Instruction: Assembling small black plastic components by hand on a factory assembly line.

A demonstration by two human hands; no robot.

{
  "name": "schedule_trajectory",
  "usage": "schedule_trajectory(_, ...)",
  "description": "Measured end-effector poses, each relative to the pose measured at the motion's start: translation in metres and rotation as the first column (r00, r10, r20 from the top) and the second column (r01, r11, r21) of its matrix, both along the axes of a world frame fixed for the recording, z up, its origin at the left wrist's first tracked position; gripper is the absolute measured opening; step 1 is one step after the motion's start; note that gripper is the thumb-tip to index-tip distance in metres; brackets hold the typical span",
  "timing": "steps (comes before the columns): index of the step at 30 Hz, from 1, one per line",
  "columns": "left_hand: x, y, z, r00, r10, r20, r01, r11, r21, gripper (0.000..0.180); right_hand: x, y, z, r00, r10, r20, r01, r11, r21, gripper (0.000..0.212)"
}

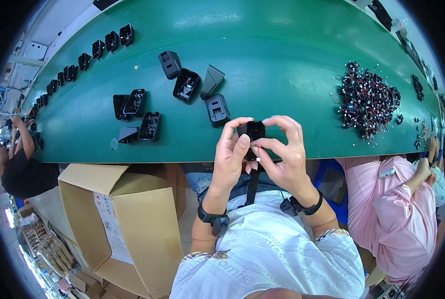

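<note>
Two-handed hold: a black housing point(255, 128) sits between my hands, just inside the near edge of the green table point(282, 45).
Left hand: my left hand point(231, 158) is partly closed, gripping the housing's left side between curled fingers and a raised thumb.
Right hand: my right hand point(288, 152) is partly closed too, one fingertip on the housing's upper right corner, thumb and another finger pinched together at its lower part; what lies in that pinch is too small to tell.
Below the pinch: a small white piece point(258, 159).
Housings ahead: four, dark grey or black, grouped beyond my left hand; one open housing point(186, 84) shows its hollow inside.
Housings to the left: four more, close together, including an open-topped case point(149, 126).
Far left edge: a curving row of cases point(98, 49).
Right of table: a heaped pile of wired parts point(364, 102), black with red and white bits.
Floor, left: an open cardboard box point(148, 234).
People: a person in black point(30, 174) at far left; a person in pink point(382, 214) beside me at right.
</note>
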State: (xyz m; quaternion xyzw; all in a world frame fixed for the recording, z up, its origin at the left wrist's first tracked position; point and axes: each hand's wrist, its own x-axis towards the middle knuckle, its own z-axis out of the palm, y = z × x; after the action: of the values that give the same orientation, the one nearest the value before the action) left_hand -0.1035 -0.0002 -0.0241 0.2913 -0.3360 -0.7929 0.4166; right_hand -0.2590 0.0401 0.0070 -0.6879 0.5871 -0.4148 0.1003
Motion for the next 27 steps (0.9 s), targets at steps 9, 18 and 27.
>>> schedule_trajectory(9, 0.004, -0.017, -0.017, 0.999, -0.008, -0.032, 0.004, 0.995, -0.098, 0.067, -0.013, -0.028, 0.025, 0.952, 0.273, 0.137, -0.290, 0.949, 0.122, 0.039)
schedule_trajectory(18, 0.032, -0.030, -0.011, 0.589, 0.733, 0.340, -0.317, 0.596, -0.737, 0.032, -0.007, -0.182, 0.074, 0.901, 0.387, -0.197, -0.396, 0.918, -0.007, 0.039)
schedule_trajectory(27, 0.021, -0.041, -0.006, 0.430, 0.725, 0.539, 0.256, 0.475, -0.842, 0.065, 0.079, -0.412, 0.000, 0.835, 0.383, -0.394, -0.346, 0.924, 0.165, 0.049)
